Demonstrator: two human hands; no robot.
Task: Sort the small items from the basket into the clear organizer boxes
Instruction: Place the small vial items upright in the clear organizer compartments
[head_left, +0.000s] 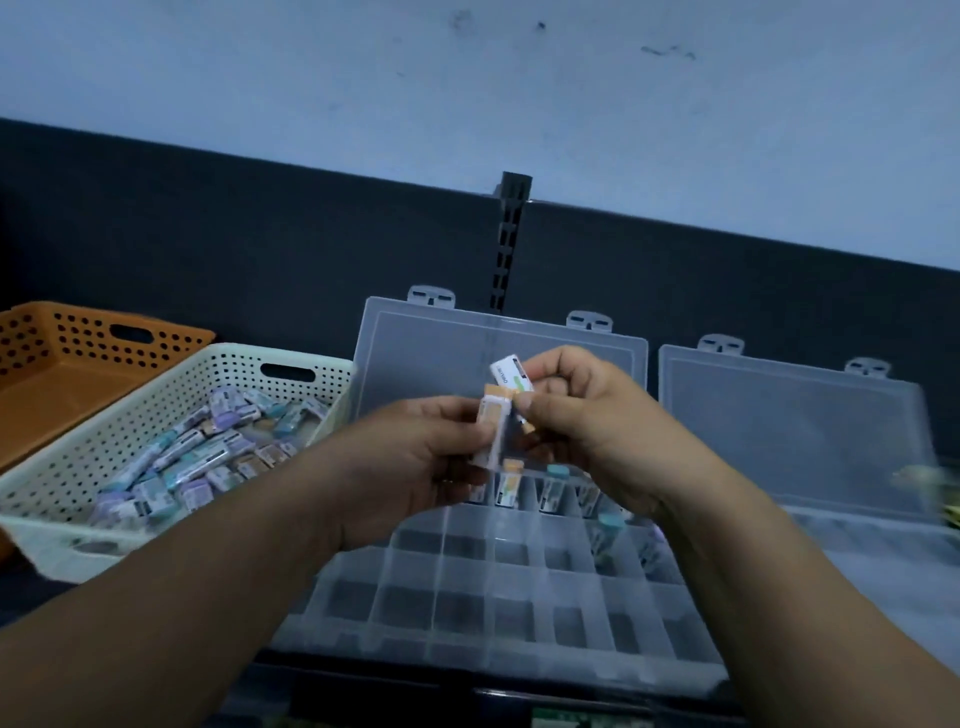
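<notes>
- Fingers: left hand (415, 457) is curled around a small white-and-orange packet (492, 434), held upright; right hand (587, 415) pinches a second packet (511, 376), white with a green mark, between thumb and forefinger. More small pieces seem tucked under the right fingers, too dark to tell apart.
- Both hands meet in mid-air above the near organizer, the 2 packets touching or just beside each other.
- Far left: orange basket (78, 364), perforated, nothing visible inside.
- Just right of it and overlapping its edge: cream basket (171, 384), perforated, holding a loose heap of small items (208, 457) in lilac, teal and white wrappers. Heap lies mostly toward the right half of the basket.
- Centre: clear organizer (467, 597), lid (415, 353) open and leaning back against the dark panel (260, 249). Grid compartments in the front rows look bare.
- Back row, under the hands: several packets stand in compartments, 1 orange-marked (506, 486), 1 teal-capped (553, 488); others partly hidden by the right wrist.
- 1 more teal-capped piece (608, 530) sits 1 row nearer, right side.
- Right: second organizer (857, 551), lid also open; contents blurred.
- Slotted black upright (509, 234) runs up the panel behind the centre lid.
- Wall (467, 78) above, pale, with a few dark marks.
</notes>
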